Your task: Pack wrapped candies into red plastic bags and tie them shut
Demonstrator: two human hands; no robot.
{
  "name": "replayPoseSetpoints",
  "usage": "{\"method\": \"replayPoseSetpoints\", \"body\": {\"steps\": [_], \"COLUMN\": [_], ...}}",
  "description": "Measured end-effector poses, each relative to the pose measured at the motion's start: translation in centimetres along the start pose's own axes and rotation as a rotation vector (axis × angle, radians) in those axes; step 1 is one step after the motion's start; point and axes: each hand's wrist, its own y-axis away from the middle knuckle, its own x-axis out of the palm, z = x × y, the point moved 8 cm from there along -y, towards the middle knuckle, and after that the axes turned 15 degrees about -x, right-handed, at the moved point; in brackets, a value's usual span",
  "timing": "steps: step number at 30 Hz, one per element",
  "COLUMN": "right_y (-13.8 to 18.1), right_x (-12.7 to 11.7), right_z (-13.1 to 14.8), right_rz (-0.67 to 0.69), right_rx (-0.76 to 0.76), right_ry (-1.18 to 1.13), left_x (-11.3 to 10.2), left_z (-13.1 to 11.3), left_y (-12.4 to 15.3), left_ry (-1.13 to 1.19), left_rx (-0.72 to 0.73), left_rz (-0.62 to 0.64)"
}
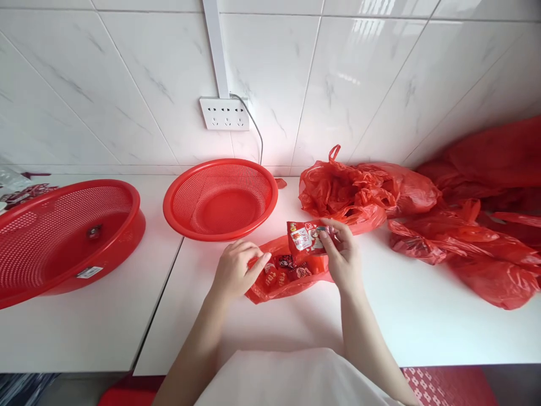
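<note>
My right hand [344,256] grips a small red snack packet [303,238] with white and printed pictures, thumb on its front. The packet is held just above an opened red plastic bag [281,291]. Inside that bag lie several small red-wrapped packets [279,276], partly covered by the bag's folds. At the bag's left rim is my left hand [239,268], its fingers curled and its thumb reaching over the edge, closed on the plastic.
A round red plastic basket [220,234] stands behind the bag. Another red basket [137,225], at left, contains one small wrapped item [93,231]. Several full red bags [346,186] fill the right side. A power socket [225,114] is on the tiled wall.
</note>
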Motion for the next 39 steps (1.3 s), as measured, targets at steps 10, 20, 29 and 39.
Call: {"method": "replayPoseSetpoints", "body": {"steps": [10, 20, 29, 39], "right_y": [4.3, 5.1, -0.6, -5.4], "right_x": [3.7, -0.6, -2.8, 1.4], "right_z": [-3.3, 4.5, 5.1, 21.5], "right_rz": [0.526, 0.193, 0.685, 0.334], "right_rx": [0.095, -0.521, -0.082, -0.830], "right_ry": [0.409, 0.888, 0.922, 0.257], "left_x": [-1.7, -2.7, -9.6, -11.8], "left_z": [2.8, 5.5, 1.6, -9.4], "left_y": [5.6, 6.0, 3.2, -0.7], "left_ry": [-0.335, 0.040, 0.900, 0.633], "left_rx": [-0.390, -0.617, -0.260, 0.127], "left_rz": [-0.245, 0.069, -0.179, 0.098]}}
